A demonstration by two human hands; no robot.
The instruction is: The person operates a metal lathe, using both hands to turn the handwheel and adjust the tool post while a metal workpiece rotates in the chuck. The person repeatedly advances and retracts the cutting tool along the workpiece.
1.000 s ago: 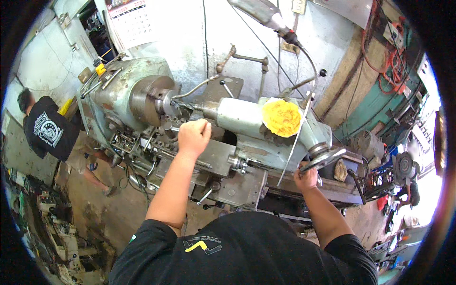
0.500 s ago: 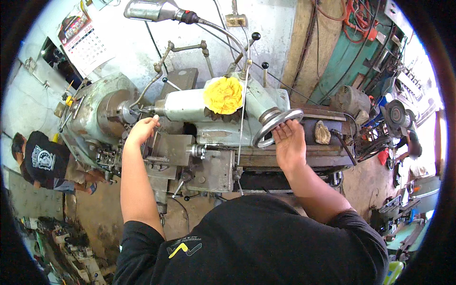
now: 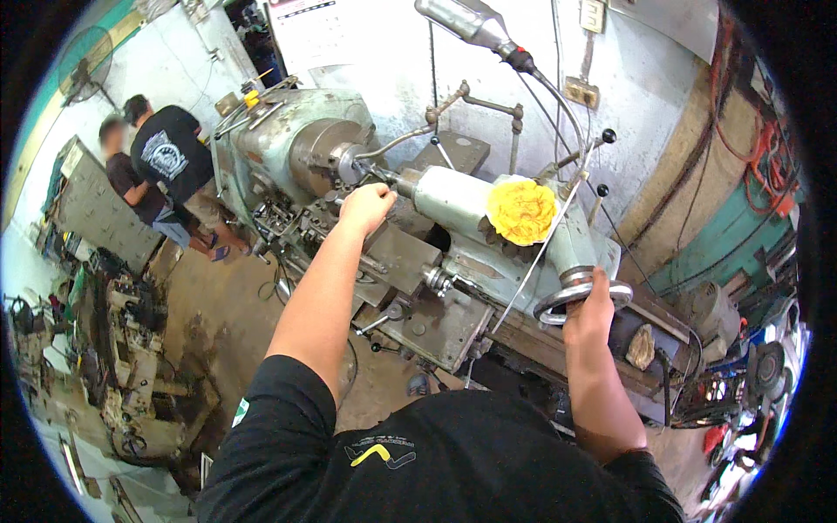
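Note:
A green-grey metal lathe stands before me. My right hand (image 3: 593, 315) grips the rim of the tailstock's steel handwheel (image 3: 551, 304); part of the fingers is hidden behind the rim. My left hand (image 3: 367, 207) is closed, fingers curled, just below the gap between the round chuck (image 3: 316, 155) and the tip of the tailstock (image 3: 452, 193). What it holds, if anything, is hidden. A bent coolant pipe (image 3: 397, 146) reaches toward the chuck. On the tailstock sits a ruffled yellow bundle (image 3: 521, 212) that looks like cloth. Below lies the lathe's carriage (image 3: 401, 260).
A work lamp (image 3: 466, 21) on a flexible neck hangs above the tailstock. A tan lump (image 3: 641, 347) rests on the bed's right end. Two people stand at the far left, one in a black shirt (image 3: 170, 152). Machine parts (image 3: 131, 383) crowd the left floor.
My view has swung left and tilted, so the lathe appears slanted and a second person shows. My right hand has gone from lying spread on the handwheel to gripping it. My left hand has curled closed.

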